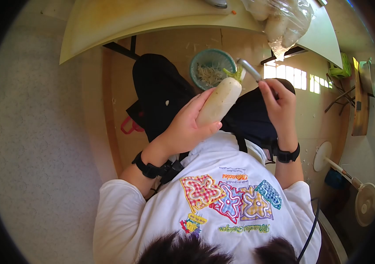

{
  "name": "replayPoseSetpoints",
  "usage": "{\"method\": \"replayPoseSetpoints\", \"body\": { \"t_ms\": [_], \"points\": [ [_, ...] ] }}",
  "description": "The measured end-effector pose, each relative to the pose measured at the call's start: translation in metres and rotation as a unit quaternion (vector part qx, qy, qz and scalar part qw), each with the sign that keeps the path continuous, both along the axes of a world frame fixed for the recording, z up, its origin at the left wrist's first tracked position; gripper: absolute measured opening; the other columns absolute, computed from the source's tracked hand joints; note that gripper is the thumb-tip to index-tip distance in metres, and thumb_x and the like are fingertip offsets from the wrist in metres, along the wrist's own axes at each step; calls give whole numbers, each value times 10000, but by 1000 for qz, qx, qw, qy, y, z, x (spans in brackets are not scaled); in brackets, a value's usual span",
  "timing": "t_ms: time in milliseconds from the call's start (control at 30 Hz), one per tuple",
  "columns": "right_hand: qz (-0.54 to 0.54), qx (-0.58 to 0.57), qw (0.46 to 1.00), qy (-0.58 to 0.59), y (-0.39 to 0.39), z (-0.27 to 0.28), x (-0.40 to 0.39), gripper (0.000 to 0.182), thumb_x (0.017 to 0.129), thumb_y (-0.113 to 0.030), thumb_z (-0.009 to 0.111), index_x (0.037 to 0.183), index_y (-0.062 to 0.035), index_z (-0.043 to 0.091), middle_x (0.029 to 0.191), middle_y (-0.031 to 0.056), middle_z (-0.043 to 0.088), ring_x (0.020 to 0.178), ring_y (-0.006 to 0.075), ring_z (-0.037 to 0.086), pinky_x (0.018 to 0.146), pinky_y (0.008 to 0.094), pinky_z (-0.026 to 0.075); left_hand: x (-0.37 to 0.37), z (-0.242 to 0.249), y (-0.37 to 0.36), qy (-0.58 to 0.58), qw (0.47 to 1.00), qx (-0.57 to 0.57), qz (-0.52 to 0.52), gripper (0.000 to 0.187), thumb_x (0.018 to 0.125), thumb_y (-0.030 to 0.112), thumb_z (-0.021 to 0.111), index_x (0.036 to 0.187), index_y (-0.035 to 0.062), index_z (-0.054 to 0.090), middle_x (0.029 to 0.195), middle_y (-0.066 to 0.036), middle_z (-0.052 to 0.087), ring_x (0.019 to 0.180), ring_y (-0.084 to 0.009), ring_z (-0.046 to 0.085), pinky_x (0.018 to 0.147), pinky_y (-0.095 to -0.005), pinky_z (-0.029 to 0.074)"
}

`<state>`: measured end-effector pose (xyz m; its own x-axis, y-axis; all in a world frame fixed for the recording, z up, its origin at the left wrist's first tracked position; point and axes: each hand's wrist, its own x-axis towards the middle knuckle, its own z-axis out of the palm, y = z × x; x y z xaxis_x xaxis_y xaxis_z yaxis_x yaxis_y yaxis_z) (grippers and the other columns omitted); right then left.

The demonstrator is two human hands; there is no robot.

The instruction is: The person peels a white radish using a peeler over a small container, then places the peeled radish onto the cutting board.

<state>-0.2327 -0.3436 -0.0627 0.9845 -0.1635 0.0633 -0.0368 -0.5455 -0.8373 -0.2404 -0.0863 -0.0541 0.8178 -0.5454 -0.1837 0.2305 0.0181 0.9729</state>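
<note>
A thick white radish point(219, 100) with a short green top lies in my left hand point(190, 118), its leafy end pointing up and away from me. My left fingers and thumb are wrapped round its lower part. My right hand point(279, 100) grips the handle of a metal peeler point(250, 70), whose head is beside the radish's green top; whether they touch is unclear. Below and beyond the radish, a teal basket point(193, 70) on the floor holds thin pale peelings point(209, 75).
A pale table point(152, 27) spans the far side, with a clear plastic bag point(284, 22) of white radishes hanging over its edge. A pedestal fan point(367, 204) and a folding stand point(341, 97) are at the right. A pink item point(130, 126) lies at the left.
</note>
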Motion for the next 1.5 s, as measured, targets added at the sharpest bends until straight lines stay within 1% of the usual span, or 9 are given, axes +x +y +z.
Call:
{"method": "replayPoseSetpoints", "body": {
  "t_ms": [133,300,467,567,933,1033,1100,1200,1500],
  "points": [
    [-63,171,983,10,-17,-9,4,165,955,-130,658,969,32,683,690,-73,525,611,2,381,516,194,272,6,14,1,94,995,20,-3,741,890,72,654,1518,38,263,1104,-35,583,805,-47,566,566,-192,486],
    [31,154,987,41,7,18,-11,144,938,-112,675,965,29,672,679,-59,522,618,9,404,531,196,306,8,10,-2,109,994,14,10,698,880,112,690,1472,26,330,1163,-45,560,742,-50,537,554,-205,466],
    [191,27,981,14,30,38,-19,191,834,-163,765,950,-22,709,678,88,624,531,162,543,511,259,416,9,4,-5,76,996,9,43,734,847,6,701,1476,52,326,1224,-80,545,1025,-101,569,849,-256,512],
    [201,3,979,-33,37,28,-21,192,832,-174,771,948,-33,714,689,87,642,523,177,574,495,276,434,10,7,-6,124,989,-53,67,742,831,-40,695,1464,46,317,1273,-101,523,1172,-138,524,994,-302,451],
    [130,-44,989,-48,28,21,-10,171,848,-161,751,961,-37,717,728,108,657,592,209,608,548,281,471,8,2,-1,56,996,-5,64,730,829,-3,693,1448,52,311,1306,-92,485,1163,-135,516,985,-296,444],
    [-31,-15,999,29,2,-2,7,213,923,-202,705,996,-2,712,677,-1,576,575,48,437,507,229,334,3,-3,0,20,999,-1,26,741,830,36,709,1457,77,317,1302,-71,477,1071,-104,532,844,-256,481],
    [-61,48,996,37,-19,-17,11,233,936,-222,691,1002,0,714,679,-26,554,591,32,417,515,216,314,3,-3,0,-45,999,-1,5,741,831,41,710,1459,86,318,1290,-66,479,999,-87,548,727,-223,507],
    [-83,105,989,56,-21,-25,10,265,957,-254,668,1008,2,717,680,-58,525,609,18,392,529,200,287,6,9,0,51,998,13,32,738,839,66,707,1463,83,314,1254,-58,494,891,-63,542,585,-196,477],
    [-46,215,972,79,-7,-12,-3,216,978,-202,634,978,10,677,692,-74,508,612,0,383,526,184,251,11,4,4,168,986,0,-5,751,898,124,643,1527,49,239,1131,-48,554,941,-75,556,698,-240,513]
  ]
}}
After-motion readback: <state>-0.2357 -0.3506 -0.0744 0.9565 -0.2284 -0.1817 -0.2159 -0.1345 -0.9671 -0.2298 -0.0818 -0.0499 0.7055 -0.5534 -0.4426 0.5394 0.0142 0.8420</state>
